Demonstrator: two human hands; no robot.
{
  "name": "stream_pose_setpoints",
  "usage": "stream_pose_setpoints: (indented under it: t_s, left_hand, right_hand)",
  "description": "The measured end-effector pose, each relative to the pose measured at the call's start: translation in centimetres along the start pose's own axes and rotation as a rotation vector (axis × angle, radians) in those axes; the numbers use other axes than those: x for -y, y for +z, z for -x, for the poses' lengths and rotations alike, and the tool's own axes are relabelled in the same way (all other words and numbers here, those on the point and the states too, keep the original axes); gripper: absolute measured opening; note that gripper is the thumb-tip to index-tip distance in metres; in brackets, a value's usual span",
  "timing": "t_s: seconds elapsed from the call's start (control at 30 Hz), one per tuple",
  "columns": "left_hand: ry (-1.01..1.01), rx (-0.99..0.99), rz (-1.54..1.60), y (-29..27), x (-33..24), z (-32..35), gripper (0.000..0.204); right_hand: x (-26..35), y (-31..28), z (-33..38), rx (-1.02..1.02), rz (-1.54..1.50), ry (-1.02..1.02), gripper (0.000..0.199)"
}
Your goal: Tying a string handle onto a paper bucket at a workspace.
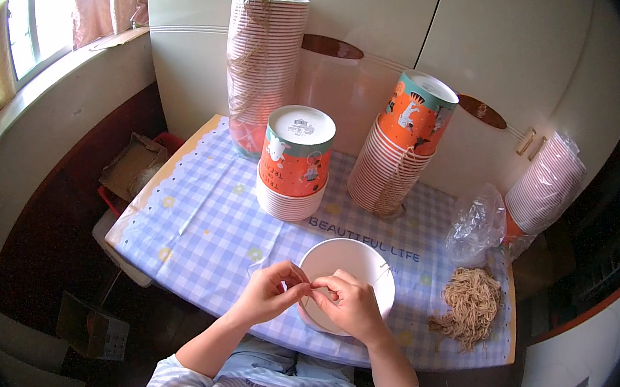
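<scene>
Both of my hands meet over the near side of a white paper bucket that stands mouth up at the table's front. The thumb and fingertips of my left hand are pinched together. Touching them, my right hand is pinched too, its fingers curled over the bucket's mouth. Whatever lies between the fingertips is too small to make out. A thin pale strand shows beside my left hand, and a short piece of string lies at the bucket's right rim. My hands hide part of the bucket's inside.
On the checked tablecloth stand an upside-down stack of orange patterned buckets, a taller tilted stack and a high wrapped stack. To the right are a tan string heap, a clear plastic bag and another wrapped stack.
</scene>
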State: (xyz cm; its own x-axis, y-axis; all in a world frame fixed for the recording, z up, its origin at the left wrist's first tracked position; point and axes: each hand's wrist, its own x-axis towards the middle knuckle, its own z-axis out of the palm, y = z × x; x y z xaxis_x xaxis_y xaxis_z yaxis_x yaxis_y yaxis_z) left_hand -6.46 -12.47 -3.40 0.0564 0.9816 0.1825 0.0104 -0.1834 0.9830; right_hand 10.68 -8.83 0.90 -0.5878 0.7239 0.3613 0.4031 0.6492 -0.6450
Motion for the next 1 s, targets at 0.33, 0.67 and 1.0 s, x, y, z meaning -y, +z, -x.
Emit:
stream_pose_setpoints:
  t_s: [0.33, 0.67, 1.0]
  left_hand:
    - [0.224, -0.449, -0.460, -0.4, -1.5, -0.1, 0.021]
    - [0.361, -0.148, -0.742, 0.0, -2.5, 0.8, 0.012]
    - [0.005, -0.080, -0.395, 0.5, -1.7, 0.8, 0.010]
  right_hand:
    - [-0.3, 0.2, -0.1, -0.055, -0.010, -0.002, 0.011]
    - [0.0, 0.0, -0.2, -0.028, -0.045, 0.009, 0.011]
    - [-0.1, -0.4, -0.1, 0.037, -0.157, 0.085, 0.010]
